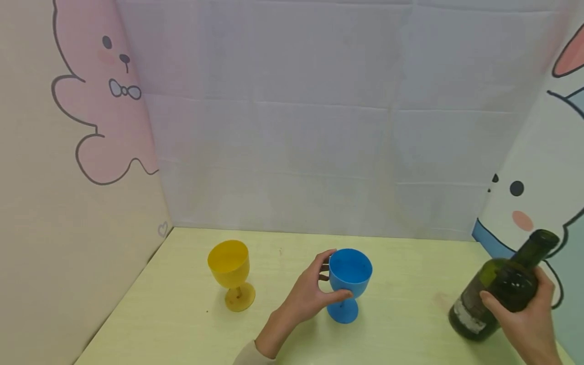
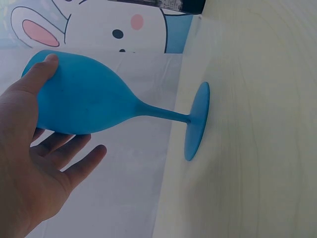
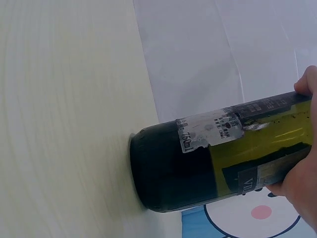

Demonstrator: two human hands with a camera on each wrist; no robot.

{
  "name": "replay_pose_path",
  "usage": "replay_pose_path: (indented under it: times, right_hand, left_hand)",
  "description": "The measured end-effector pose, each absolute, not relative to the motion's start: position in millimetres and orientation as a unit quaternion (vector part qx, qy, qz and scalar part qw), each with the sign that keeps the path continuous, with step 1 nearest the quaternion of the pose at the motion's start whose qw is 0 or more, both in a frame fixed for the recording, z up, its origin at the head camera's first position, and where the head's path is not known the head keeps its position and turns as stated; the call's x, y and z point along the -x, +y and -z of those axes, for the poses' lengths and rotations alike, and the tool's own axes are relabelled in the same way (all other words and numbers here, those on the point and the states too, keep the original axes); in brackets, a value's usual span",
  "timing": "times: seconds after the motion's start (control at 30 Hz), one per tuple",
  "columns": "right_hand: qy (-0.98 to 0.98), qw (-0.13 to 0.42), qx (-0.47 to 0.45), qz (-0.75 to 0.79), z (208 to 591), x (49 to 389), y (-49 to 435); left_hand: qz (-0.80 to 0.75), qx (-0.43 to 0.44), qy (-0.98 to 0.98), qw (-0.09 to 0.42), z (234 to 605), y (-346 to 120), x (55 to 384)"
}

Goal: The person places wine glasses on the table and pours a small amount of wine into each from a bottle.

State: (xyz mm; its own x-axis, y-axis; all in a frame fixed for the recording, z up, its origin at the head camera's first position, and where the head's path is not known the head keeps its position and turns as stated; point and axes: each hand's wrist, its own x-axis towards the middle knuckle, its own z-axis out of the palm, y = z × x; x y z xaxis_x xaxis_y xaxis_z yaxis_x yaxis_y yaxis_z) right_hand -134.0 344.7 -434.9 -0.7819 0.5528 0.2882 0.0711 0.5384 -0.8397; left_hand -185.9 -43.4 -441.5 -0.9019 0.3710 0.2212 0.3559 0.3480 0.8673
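My left hand (image 1: 307, 294) holds a blue plastic goblet (image 1: 349, 284) by its bowl, thumb on the near side and fingers round the far side. The left wrist view shows the goblet's stem and round foot (image 2: 198, 121), the foot right at the tabletop. Over on the right, my right hand (image 1: 529, 322) grips a dark green wine bottle (image 1: 476, 299) around its upper body, neck up and leaning to the right. Dark liquid fills the bottle's lower part, behind a torn white label (image 3: 210, 131). Its base is close to the table in the right wrist view.
A yellow goblet (image 1: 229, 268) stands upright on the pale wooden table (image 1: 173, 304), left of the blue one. White cloth (image 1: 292, 126) hangs behind the table's back edge. Side panels carry a pink bear drawing (image 1: 105, 101) and a white cartoon animal (image 1: 534, 167).
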Motion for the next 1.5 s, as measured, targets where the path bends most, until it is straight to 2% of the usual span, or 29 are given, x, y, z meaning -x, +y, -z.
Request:
replay_pose_path:
  times: [0.47,0.77,1.5]
  right_hand:
    - [-0.850,0.271,0.148,-0.428,426.7,130.4,332.2]
    - [-0.856,0.336,-0.011,-0.393,421.2,126.0,325.4]
    - [-0.830,0.373,-0.211,-0.357,394.0,132.9,301.2]
  left_hand:
    - [-0.529,-0.220,0.819,0.010,442.6,-43.6,185.6]
    - [-0.530,-0.219,0.819,0.013,443.4,-42.8,185.6]
    - [-0.530,-0.221,0.819,0.012,442.3,-43.9,185.2]
